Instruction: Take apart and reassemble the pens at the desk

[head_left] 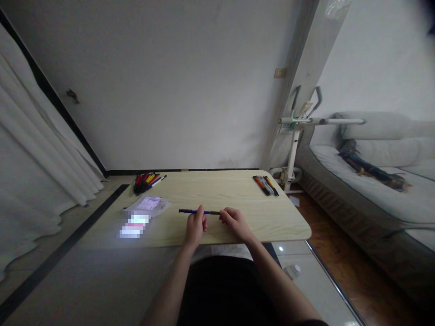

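Observation:
A slim pen [192, 211], black at the ends with a blue middle, lies level across my two hands above the near part of the table [217, 190]. My left hand [196, 225] is closed round its middle, thumb on top. At the pen's right end, the fingers of my right hand [234, 220] pinch the black tip. On the far left of the table is a loose pile of pens [146, 182] in red, yellow, black and blue. A smaller row of pens [265, 185] lies side by side at the far right.
A clear plastic bag with a label [149, 203] lies on the table's left, beside a bright blurred-out screen [135, 225]. White exercise equipment [292, 149] and a sofa [374, 167] stand to the right. A curtain [41, 158] hangs left; a bottle [294, 271] is on the floor.

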Tool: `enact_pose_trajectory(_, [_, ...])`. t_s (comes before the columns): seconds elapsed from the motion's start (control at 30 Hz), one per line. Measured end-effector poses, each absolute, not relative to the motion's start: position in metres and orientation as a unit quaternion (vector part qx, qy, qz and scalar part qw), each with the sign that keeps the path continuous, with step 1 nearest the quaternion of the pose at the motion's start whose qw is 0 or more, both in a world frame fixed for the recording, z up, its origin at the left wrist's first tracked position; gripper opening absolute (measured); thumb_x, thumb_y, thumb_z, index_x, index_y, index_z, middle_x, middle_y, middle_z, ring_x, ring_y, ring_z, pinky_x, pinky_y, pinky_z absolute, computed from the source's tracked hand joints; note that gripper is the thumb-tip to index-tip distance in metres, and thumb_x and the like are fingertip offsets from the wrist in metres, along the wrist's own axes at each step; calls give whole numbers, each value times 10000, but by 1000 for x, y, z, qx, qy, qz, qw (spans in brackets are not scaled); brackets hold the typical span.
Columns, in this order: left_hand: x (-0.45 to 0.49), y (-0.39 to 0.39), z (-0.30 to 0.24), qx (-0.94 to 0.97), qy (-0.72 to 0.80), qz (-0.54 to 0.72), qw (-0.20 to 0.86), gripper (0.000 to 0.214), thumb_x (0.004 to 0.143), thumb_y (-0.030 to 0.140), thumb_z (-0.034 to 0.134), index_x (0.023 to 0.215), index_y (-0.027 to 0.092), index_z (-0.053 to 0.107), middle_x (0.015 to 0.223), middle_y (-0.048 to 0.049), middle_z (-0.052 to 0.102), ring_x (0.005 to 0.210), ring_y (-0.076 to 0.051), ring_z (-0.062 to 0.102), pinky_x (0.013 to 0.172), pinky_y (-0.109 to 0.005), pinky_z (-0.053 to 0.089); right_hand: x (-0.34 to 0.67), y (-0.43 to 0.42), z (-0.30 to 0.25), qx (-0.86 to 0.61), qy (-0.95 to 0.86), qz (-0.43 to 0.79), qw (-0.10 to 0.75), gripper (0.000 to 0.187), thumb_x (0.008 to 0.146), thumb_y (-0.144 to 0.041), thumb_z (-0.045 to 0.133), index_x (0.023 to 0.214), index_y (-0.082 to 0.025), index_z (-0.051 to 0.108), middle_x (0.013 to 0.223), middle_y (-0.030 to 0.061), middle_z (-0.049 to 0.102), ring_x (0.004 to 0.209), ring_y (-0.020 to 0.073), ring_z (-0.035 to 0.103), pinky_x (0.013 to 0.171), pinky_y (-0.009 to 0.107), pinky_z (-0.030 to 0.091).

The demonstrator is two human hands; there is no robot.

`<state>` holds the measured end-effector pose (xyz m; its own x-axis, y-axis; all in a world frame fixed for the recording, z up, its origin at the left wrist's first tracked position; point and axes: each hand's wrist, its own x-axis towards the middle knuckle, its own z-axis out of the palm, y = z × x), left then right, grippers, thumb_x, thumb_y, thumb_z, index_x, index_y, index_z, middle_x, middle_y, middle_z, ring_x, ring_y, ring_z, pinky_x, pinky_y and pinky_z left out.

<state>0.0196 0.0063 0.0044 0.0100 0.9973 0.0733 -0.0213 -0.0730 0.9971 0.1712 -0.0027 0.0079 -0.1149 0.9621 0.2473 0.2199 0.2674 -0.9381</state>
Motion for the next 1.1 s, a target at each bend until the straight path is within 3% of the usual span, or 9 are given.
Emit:
enact_pose_trajectory(0.63, [20,5,6,517,481,521,479,473,802,489,348,435,192,307,343,44,362,330,-81,362,372,-207,283,173,-3,9,-458,-631,387,491,227,766,-323,498,623,-153,547,581,-11,523,573,112,465,553,212,359])
enact_pose_trajectory(1.1, [19,7,1,519,480,520,479,480,797,493,340,424,192,314,339,42,363,330,-81,365,380,-208,285,174,-3,9,-450,-622,406,495,164,732,-312,531,721,-158,583,643,-8,549,615,122,486,575,228,377])
